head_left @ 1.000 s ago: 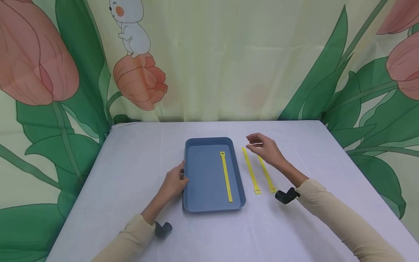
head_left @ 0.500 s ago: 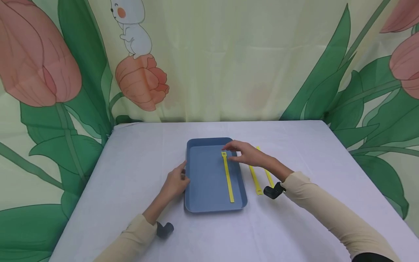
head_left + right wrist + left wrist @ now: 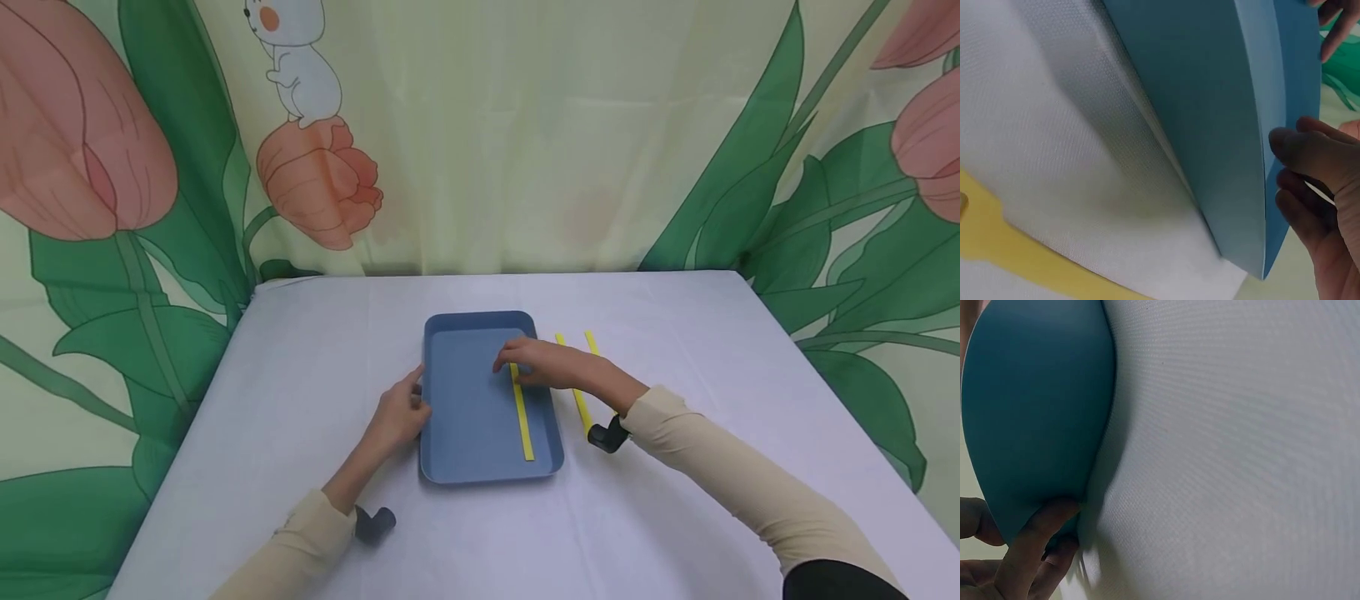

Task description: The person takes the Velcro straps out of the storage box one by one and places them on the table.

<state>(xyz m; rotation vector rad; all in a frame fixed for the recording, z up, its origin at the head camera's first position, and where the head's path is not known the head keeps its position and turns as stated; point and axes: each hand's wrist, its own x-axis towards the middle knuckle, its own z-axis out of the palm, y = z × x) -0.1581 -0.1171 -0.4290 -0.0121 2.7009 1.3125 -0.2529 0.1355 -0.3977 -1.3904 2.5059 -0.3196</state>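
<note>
A blue rectangular tray [image 3: 468, 417] lies on the table, with a yellow slotted cable strap [image 3: 523, 421] inside along its right side. My left hand [image 3: 397, 414] pinches the tray's left edge; the left wrist view has fingers [image 3: 1038, 537] against its outer wall. Over the tray's right half, my right hand [image 3: 551, 364] hovers with fingers bent, covering the strap's slotted end. Thumb and fingers are apart in the right wrist view, and nothing shows between them.
Two more yellow straps [image 3: 581, 408] lie on the white-covered table [image 3: 637, 517] right of the tray, partly hidden by my right arm. A printed curtain [image 3: 525, 150] hangs behind the table. Black wrist cameras [image 3: 375, 527] sit on both wrists.
My right hand has moved left and lower, from above the straps on the table to over the strap in the tray. The left hand stays at the tray's edge.
</note>
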